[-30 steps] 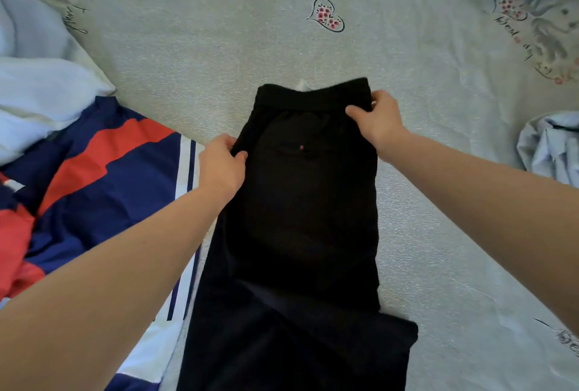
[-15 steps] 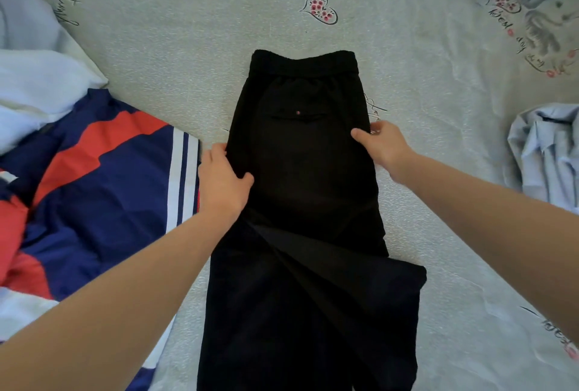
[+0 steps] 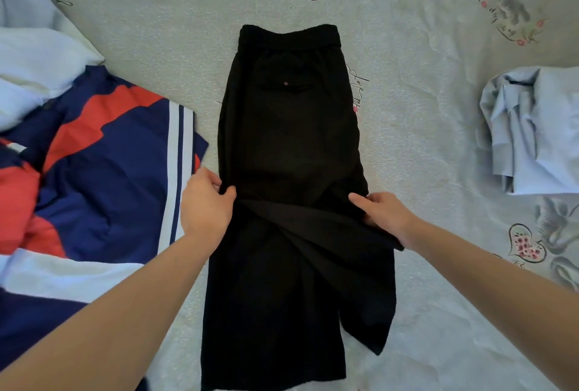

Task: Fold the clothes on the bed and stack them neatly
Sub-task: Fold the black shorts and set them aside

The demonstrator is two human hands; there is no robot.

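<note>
Black trousers lay lengthwise down the middle of the bed, waistband at the far end and legs running toward the person. A small back pocket with a pale button showed just below the waistband. Part of one leg was folded over at an angle across the other, making a diagonal flap low on the right side.

Both hands were on the garment about halfway down it. The left hand gripped the left edge of the trousers, thumb lying on top of the cloth and fingers curled at the edge. The right hand held the right edge where the diagonal flap began, thumb stretched out over the fabric and the other fingers tucked beneath it.

To the left, touching the left hand's side of the trousers or just beside it, lay a navy, red and white striped garment, spread loosely. Beyond that, at the far left, sat white bedding. Well apart on the right rested a pale blue shirt, crumpled into a rough bundle. The bed sheet was grey-green with printed hearts and script.
</note>
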